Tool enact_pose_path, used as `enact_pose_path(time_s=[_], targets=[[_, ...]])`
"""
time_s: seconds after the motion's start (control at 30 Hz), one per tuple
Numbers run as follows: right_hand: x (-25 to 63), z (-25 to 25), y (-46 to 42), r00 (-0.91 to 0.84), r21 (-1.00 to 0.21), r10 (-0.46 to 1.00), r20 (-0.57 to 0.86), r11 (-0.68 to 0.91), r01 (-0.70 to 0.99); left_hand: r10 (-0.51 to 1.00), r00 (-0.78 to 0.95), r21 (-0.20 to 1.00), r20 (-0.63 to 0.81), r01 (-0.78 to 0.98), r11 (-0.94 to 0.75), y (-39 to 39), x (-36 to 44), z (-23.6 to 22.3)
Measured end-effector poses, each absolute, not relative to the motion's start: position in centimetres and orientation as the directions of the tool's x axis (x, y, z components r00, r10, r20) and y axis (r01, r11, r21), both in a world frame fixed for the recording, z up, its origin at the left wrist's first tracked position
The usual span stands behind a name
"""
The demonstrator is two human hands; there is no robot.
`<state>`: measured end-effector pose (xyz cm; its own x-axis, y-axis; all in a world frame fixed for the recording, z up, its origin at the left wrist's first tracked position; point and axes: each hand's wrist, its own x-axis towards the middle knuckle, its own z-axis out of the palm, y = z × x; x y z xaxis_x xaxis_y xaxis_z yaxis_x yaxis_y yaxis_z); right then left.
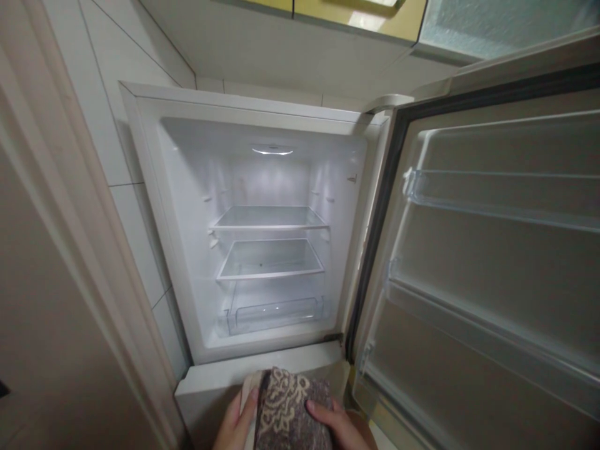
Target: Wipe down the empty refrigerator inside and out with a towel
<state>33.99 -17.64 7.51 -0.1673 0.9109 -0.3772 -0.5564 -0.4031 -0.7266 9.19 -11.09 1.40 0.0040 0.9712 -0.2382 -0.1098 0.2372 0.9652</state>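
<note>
A folded brown cloth [293,409] with a cream scroll pattern is held low in front of me, its layers stacked and a paler edge showing on the left. My left hand [238,417] grips that left edge, thumb on top. On the other side, my right hand [340,425] is closed on the cloth, its thumb pressed on the patterned face. Beyond the cloth stands an open fridge [192,250] with its light on. Inside are an upper glass shelf [272,217], a lower glass shelf [272,259] and a clear drawer [276,315] at the bottom.
The fridge door [492,250] is swung wide to the right, with clear door racks [506,200]. A door frame [60,187] and tiled wall [124,150] border the left. Yellow cabinets [356,14] hang above. A white lower door top [262,365] juts out below the compartment.
</note>
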Motion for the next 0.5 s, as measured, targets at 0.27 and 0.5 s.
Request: enact_pose_path(time_s=[0.27, 0.5], targets=[[32.4, 19.6, -12.9, 0.259, -0.936, 0.95, -0.176, -0.08, -0.343, 0.978, -0.164, 0.958, 0.128, 0.275, -0.079, -6.4, 6.8, 0.7], [29.7, 42.0, -4.0, 0.166, -0.416, 0.466, 0.869, 0.509, 0.754, 0.675, 0.283, 0.294, 0.682, 0.739, -0.607, -1.8, 3.6, 1.6]])
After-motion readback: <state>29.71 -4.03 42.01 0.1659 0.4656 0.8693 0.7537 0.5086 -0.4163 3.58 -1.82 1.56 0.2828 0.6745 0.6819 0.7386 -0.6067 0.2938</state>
